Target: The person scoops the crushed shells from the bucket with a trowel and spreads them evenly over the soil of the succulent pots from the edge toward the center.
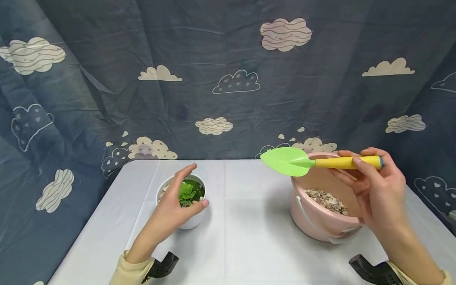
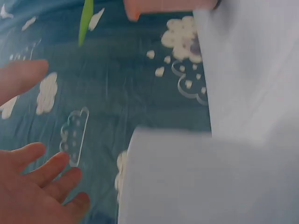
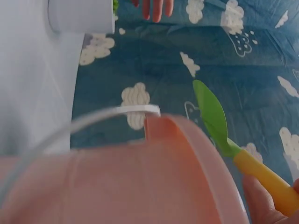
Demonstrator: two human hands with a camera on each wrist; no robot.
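Observation:
My right hand [image 1: 378,188] grips a small garden trowel by its yellow handle [image 1: 347,162], its green blade [image 1: 287,161] pointing left. The trowel is held above the rim of a pink bucket [image 1: 306,215], which has gravel [image 1: 327,200] in it and a white handle hanging at its front. On the left, my left hand [image 1: 171,208] is raised over a white pot [image 1: 192,224] with a green succulent [image 1: 187,192] in it. Its fingers and thumb are spread apart and hold nothing, as the left wrist view also shows of the left hand [image 2: 42,184].
A white cloth [image 1: 242,245] covers the table, with the pot at left and the bucket at right. Behind it hangs a dark blue curtain [image 1: 199,103] with cloud prints. Each wrist wears a black camera mount [image 1: 163,266].

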